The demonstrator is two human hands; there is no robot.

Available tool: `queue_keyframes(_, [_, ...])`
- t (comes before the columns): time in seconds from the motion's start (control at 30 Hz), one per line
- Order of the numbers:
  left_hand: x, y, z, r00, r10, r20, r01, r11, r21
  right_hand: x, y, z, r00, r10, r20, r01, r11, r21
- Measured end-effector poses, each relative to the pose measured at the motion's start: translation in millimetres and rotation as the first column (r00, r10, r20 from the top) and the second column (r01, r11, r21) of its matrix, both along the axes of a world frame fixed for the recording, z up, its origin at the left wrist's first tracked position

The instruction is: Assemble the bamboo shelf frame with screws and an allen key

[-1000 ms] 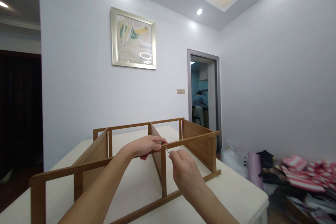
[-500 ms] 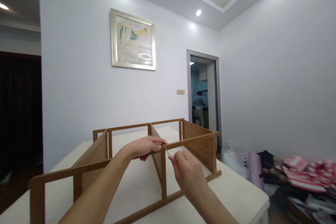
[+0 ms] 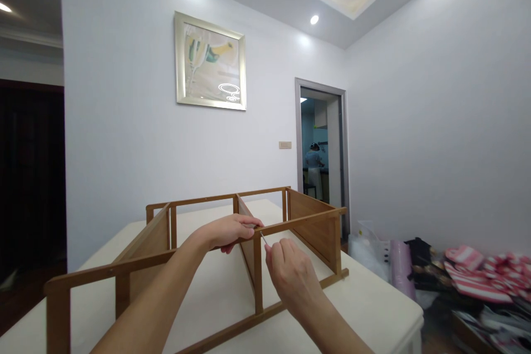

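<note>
Two bare hands work on one wooden rack, with one slim metal tool, on one cream table (image 3: 373,307). The rack (image 3: 258,276) lies on its side directly under the left fingers and spreads out to both sides of them. It is plain mid-brown wood with a smooth, slightly glossy finish, built of narrow bars around three flat panels (image 3: 311,206): one left of the fingers, one just beneath them, one to their right. The left hand (image 3: 232,232) is clamped on the near top rail (image 3: 307,220), some fingers over it and some below. The right hand (image 3: 290,265) is just right of and nearer than the left, its fingers closed tightly on the tool (image 3: 264,239), whose tip meets the rack right beside the left fingertips. Any handle is hidden in the fist. Well beyond the fingers, one framed picture (image 3: 211,61) hangs on a pale wall, and one person (image 3: 314,163) stands through one doorway (image 3: 297,138). Far right of the fingers, one pink roll (image 3: 399,271) stands beside a heap that includes red-striped cloth (image 3: 477,279).
</note>
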State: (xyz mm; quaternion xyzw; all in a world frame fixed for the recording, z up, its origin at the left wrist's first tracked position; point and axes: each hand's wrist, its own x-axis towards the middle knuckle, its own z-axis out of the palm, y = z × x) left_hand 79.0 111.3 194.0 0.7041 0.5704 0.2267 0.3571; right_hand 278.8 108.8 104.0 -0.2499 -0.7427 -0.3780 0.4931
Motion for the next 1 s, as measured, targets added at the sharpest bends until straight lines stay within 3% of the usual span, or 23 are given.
queue_keyframes(0.13, [-0.1,-0.1,0.3,1.000,-0.007,-0.026,0.007,1.000,0.011,-7.3,7.9,-6.9,0.994,0.041,-0.098,-0.049,0.996,-0.076])
queue_keyframes(0.23, [0.0,-1.0,0.7,1.000,-0.002,-0.028,0.003,1.000,0.017,-13.9,9.7,-9.5,0.962,0.118,-0.245,-0.187,0.941,-0.281])
queue_keyframes(0.3, [0.3,-1.7,1.0,1.000,0.000,-0.031,0.000,1.000,0.019,-16.8,7.7,-7.4,0.926,0.144,-0.349,-0.300,0.843,-0.447])
queue_keyframes(0.47, [-0.4,-1.0,0.1,0.999,-0.012,-0.053,0.014,1.000,0.028,-20.3,1.1,2.6,0.816,0.076,-0.573,-0.534,0.479,-0.696])
queue_keyframes(0.6, [-4.0,0.9,-2.3,0.999,-0.046,-0.013,0.046,0.998,0.031,-22.6,-0.6,6.2,0.729,0.036,-0.684,-0.667,0.263,-0.697])
queue_keyframes(0.77, [-5.1,1.8,-3.5,0.999,-0.051,-0.003,0.051,0.998,0.048,-23.1,-5.3,9.8,0.672,-0.034,-0.739,-0.735,0.084,-0.672])
queue_keyframes(0.87, [-3.1,1.6,-3.0,0.999,-0.038,-0.023,0.039,0.998,0.052,-22.8,-6.2,10.1,0.680,-0.051,-0.731,-0.728,0.069,-0.682])
queue_keyframes(1.0, [-1.4,2.5,-3.1,0.999,-0.038,-0.016,0.039,0.997,0.060,-21.9,-4.4,8.6,0.707,0.014,-0.707,-0.699,0.170,-0.695])
